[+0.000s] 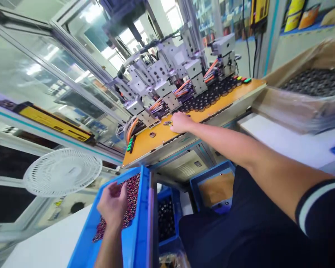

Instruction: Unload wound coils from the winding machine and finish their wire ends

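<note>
My left hand [113, 204] hovers over a blue bin [141, 230] filled with several small dark red coil parts [132, 193]; its fingers are curled above the parts, and what they hold is hidden. My right hand [180, 122] reaches across to the orange machine plate [190, 115], its fingers closed on a small dark part at the plate's near row. Behind it stands a line of dark round parts [209, 97] under grey metal machine heads [167, 74] with orange wires.
A white fan [61, 172] sits at the left. A cardboard box lined with plastic and full of dark parts [314, 83] stands at the right. Below the machine are more blue bins [212, 186]. A glass guard frame [58, 67] rises at the left.
</note>
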The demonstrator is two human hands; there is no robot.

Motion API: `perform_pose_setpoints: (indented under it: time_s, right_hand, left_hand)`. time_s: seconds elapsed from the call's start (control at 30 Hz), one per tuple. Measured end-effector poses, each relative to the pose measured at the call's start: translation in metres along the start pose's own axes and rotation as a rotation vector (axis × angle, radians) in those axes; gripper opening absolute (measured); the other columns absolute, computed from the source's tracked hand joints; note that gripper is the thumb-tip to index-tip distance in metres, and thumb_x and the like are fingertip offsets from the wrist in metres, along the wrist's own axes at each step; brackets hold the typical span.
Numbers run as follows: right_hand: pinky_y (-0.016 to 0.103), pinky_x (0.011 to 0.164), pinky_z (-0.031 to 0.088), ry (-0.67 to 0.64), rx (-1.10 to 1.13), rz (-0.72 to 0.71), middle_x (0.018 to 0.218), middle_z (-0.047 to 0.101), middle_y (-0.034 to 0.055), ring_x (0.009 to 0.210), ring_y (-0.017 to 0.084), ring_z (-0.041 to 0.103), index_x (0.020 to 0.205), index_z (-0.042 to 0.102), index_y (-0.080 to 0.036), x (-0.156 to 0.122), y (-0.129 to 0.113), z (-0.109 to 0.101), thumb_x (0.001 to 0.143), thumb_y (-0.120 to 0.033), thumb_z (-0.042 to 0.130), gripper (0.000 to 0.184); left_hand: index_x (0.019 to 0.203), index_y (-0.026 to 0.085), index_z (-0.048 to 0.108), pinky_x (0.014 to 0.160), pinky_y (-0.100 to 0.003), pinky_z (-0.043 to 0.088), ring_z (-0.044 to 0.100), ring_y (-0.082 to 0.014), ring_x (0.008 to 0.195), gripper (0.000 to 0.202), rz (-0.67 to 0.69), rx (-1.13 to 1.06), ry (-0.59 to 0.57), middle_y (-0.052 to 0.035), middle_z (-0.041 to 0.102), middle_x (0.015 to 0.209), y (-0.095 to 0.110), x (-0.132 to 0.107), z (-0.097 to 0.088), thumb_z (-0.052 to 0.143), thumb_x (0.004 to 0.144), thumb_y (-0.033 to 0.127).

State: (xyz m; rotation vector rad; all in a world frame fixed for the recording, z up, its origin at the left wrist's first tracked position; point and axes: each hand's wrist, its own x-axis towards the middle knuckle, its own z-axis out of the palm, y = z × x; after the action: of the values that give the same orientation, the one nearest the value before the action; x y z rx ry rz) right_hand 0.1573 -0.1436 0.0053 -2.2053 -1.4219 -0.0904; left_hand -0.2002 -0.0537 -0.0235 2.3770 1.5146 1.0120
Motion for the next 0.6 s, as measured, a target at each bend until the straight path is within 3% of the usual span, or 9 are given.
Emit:
perform_pose_setpoints:
  time_s: [0.13,0.27,0.43,0.53,0.6]
  right_hand:
    - [0.046,0.098,0.051,0.006,-0.067,-0.025,0.119,0.065,0.0088,0.111,0.022,0.063,0.114,0.064,-0.014,0.0,0.001,0.0,0.096,-0.043,0.061,0.034]
    - [0.04,0.095,0.051,0.11,-0.065,-0.079,0.109,0.069,0.0141,0.106,0.026,0.064,0.104,0.069,-0.011,-0.002,0.002,-0.003,0.094,-0.053,0.058,0.045]
    - [0.037,0.114,0.035,0.353,-0.001,-0.167,0.137,0.057,0.0161,0.131,0.026,0.047,0.131,0.057,-0.012,-0.014,0.003,-0.006,0.096,-0.057,0.051,0.058]
    - [0.04,0.117,0.032,0.411,0.029,-0.186,0.14,0.054,0.0176,0.134,0.029,0.042,0.136,0.053,-0.012,-0.019,0.003,-0.004,0.091,-0.057,0.059,0.065]
    - [0.04,0.117,0.032,0.43,0.044,-0.191,0.139,0.053,0.0188,0.133,0.029,0.043,0.136,0.054,-0.01,-0.019,0.003,-0.002,0.089,-0.057,0.061,0.067]
  left_hand:
    - [0.114,0.02,0.06,0.09,-0.037,0.056,0.072,-0.0243,0.093,0.044,0.095,-0.17,-0.088,-0.0083,0.073,0.1,0.082,0.049,0.043,0.069,0.077,0.042]
    - [0.12,0.017,0.056,0.09,-0.04,0.054,0.071,-0.0285,0.1,0.061,0.029,-0.231,-0.151,-0.0114,0.072,0.105,0.142,0.088,0.087,0.08,0.067,0.036]
    - [0.123,0.015,0.052,0.102,-0.052,0.046,0.066,-0.0352,0.108,0.07,-0.107,-0.26,-0.125,-0.0108,0.071,0.098,0.169,0.106,0.117,0.084,0.062,0.025]
    - [0.121,0.015,0.054,0.104,-0.053,0.045,0.066,-0.0333,0.107,0.062,-0.115,-0.341,-0.104,-0.0091,0.07,0.096,0.171,0.101,0.113,0.08,0.065,0.02]
    - [0.123,0.016,0.053,0.099,-0.049,0.05,0.069,-0.0283,0.096,0.06,-0.09,-0.438,-0.105,-0.007,0.068,0.096,0.172,0.09,0.102,0.077,0.067,0.018]
